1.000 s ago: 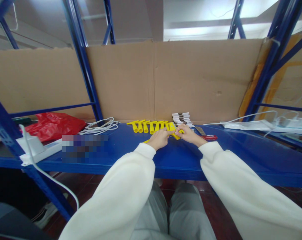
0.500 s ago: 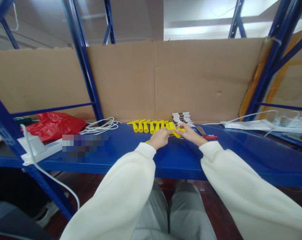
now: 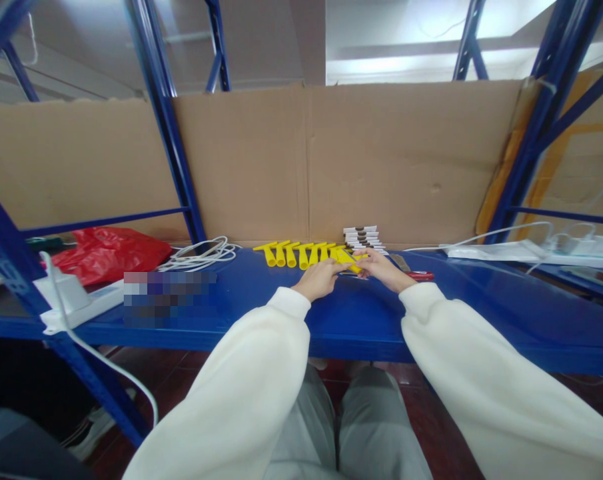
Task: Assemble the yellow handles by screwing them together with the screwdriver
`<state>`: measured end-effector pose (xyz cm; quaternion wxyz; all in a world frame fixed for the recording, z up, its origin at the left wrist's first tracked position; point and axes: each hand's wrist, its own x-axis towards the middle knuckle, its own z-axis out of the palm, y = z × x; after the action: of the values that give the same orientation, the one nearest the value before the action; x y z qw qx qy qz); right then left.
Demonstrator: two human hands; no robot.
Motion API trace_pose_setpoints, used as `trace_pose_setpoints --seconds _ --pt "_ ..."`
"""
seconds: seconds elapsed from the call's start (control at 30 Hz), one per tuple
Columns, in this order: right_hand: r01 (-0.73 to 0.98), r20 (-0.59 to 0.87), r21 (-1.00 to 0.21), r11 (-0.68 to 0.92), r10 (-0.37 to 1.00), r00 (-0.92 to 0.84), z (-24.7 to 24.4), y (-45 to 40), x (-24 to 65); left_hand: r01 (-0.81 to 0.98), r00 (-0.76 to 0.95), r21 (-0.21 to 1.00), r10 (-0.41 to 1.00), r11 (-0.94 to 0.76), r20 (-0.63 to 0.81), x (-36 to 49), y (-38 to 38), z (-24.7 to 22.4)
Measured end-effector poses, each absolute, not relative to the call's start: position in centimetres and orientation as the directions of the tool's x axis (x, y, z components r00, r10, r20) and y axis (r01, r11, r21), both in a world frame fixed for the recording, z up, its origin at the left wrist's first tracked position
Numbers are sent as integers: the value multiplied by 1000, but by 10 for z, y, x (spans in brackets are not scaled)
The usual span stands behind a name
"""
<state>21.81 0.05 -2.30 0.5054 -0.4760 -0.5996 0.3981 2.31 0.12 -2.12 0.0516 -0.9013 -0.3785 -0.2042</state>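
Observation:
Both hands hold one yellow plastic scraper just above the shelf. My left hand closes on its left side, with the fingers pressed together. My right hand pinches its right side. Fingers hide part of the piece. To the left, several like yellow scrapers lie in a row, round hollow handle ends facing me. Behind my right hand is a stack of small white packets with dark bands. A red-handled tool lies just right of that hand.
The blue shelf top backs onto a cardboard panel. A red plastic bag, coiled white cable and white power strip are on the left. Another power strip sits right. Blue posts stand at both sides.
The yellow scraper between my hands has turned and lies flatter. My left fingers have drawn in a little, and both hands stay in nearly the same place.

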Motion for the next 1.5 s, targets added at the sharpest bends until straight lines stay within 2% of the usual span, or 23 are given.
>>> trace_pose_setpoints --seconds 0.17,0.27,0.37,0.43,0.5,0.57,0.67,0.77,0.9,1.1,1.37,1.5 --pt "191 260 -944 269 963 -74 -28 4 220 708 636 63 674 -703 376 22 4 -24" --pt "239 307 -917 320 947 -90 -27 11 225 684 628 124 666 -719 401 23 5 -25" --pt "418 408 -832 365 913 17 -23 21 243 597 574 283 645 -751 504 23 7 -23" --pt "623 510 -709 331 851 128 -21 26 262 462 477 455 645 -762 597 24 9 -20" --pt "803 515 -581 133 824 236 -20 27 281 255 350 659 703 -708 620 24 10 -17" --pt "873 420 -477 -107 844 333 -20 26 296 42 265 831 808 -554 526 24 9 -13" --pt "890 285 -367 -272 878 386 -20 24 305 -169 261 946 913 -277 314 22 5 -7" --pt "909 229 -302 -288 903 363 -20 26 302 -286 311 953 932 -95 187 21 0 -3" --pt "928 221 -241 -285 915 339 -19 34 300 -330 371 944 924 32 99 21 -2 -1" --pt "938 225 -197 -284 919 325 -20 39 303 -308 439 946 897 98 50 22 -3 -3" --pt "964 198 -69 -257 943 266 -15 40 297 -271 490 954 872 125 25 22 -3 -4" --pt "963 222 -44 -265 938 268 -17 48 299 -242 531 963 847 122 26 22 -3 -7"
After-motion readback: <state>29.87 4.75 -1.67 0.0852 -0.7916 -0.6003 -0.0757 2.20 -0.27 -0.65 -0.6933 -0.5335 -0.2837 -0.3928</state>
